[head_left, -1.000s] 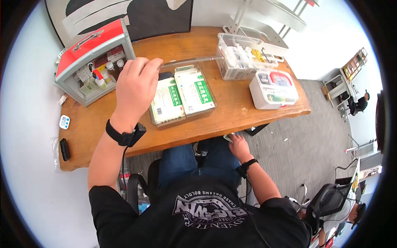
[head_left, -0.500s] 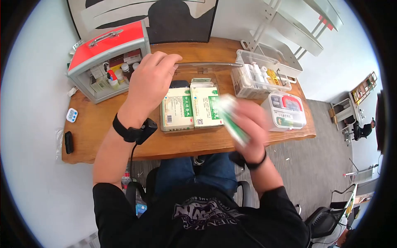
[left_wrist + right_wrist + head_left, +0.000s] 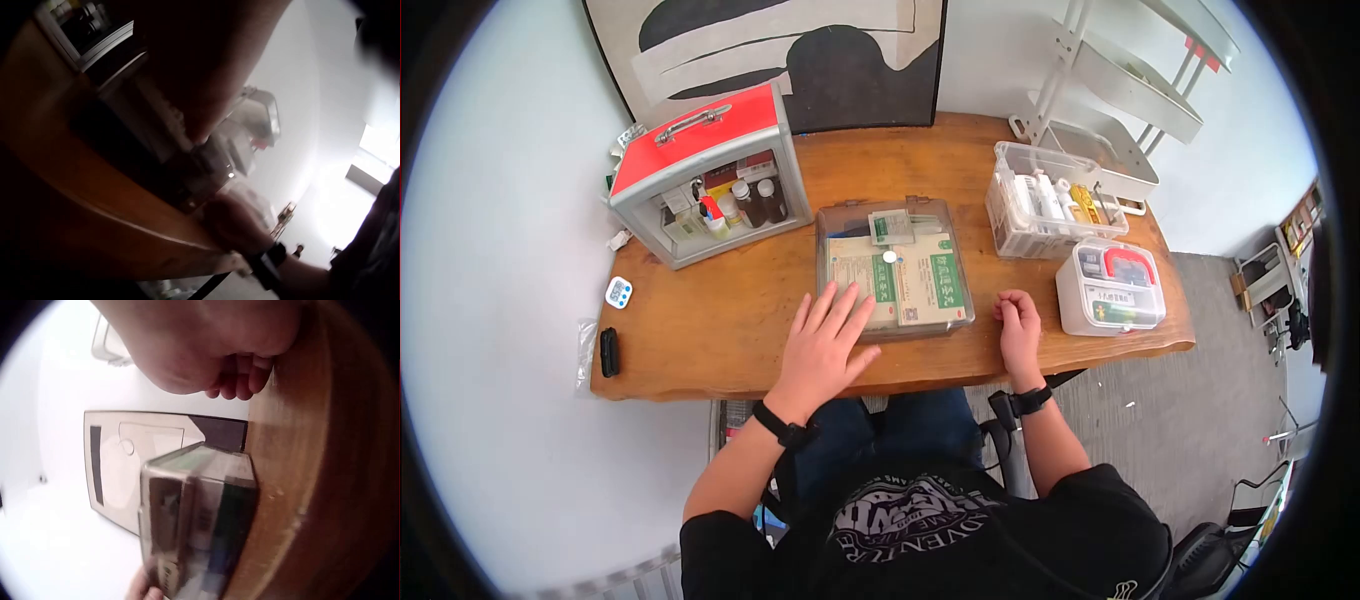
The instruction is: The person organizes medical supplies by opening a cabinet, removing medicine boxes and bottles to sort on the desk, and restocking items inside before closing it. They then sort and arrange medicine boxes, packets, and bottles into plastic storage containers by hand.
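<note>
The clear plastic box (image 3: 955,322) in front of me has its lid down. Inside, two white-and-green medicine boxes (image 3: 932,285) lie side by side, with a small green-and-white packet (image 3: 891,227) near the hinge end. My left hand (image 3: 822,345) is spread with straight fingers, its fingertips over the front left part of the lid. To the right of the box, my right hand (image 3: 1019,330) rests on the table's front part, fingers loosely curled with nothing in them. In the right wrist view its fingertips hang beside the wood, and the clear box (image 3: 200,519) stands beyond.
A red-topped first-aid case (image 3: 700,140) with bottles and cartons stands at the left. On the right are an open clear bin (image 3: 1040,245) of bottles and a white lidded box (image 3: 1090,318). A small timer (image 3: 619,292) and a black object (image 3: 609,352) lie at the left edge.
The lid, held up by my left hand before, has come down. My right hand brought a green-and-white packet up from my lap to the box, let it go and moved to the table.
</note>
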`<action>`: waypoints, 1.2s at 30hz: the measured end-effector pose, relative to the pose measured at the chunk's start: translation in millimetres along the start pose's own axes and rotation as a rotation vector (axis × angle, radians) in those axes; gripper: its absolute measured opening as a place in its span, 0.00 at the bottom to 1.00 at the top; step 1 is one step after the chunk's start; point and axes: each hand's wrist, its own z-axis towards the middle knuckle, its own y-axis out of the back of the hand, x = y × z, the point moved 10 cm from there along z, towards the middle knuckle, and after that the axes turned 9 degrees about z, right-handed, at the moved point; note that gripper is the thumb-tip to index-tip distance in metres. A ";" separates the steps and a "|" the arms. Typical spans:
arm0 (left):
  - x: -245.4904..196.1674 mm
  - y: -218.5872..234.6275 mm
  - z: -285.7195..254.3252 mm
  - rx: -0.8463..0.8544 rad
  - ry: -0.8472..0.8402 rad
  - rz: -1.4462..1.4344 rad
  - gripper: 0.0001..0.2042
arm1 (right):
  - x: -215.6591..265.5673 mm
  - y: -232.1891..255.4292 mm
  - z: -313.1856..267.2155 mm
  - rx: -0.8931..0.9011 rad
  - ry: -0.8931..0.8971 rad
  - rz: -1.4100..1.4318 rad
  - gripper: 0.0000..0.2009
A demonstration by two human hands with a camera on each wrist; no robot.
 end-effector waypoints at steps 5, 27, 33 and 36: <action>4.7 -11.8 9.7 0.010 -0.048 0.111 0.30 | 16.8 -28.8 -12.5 0.078 0.088 -0.287 0.06; 99.6 -156.9 242.3 0.111 0.161 0.623 0.10 | -5.5 73.6 38.3 -0.211 -0.103 0.557 0.39; 102.0 -140.4 238.2 0.259 0.171 0.486 0.18 | 4.7 89.6 56.8 -0.162 -0.416 0.817 0.36; 67.4 -102.5 247.3 0.423 0.196 0.385 0.31 | -14.6 97.6 58.4 -0.114 -0.426 0.935 0.22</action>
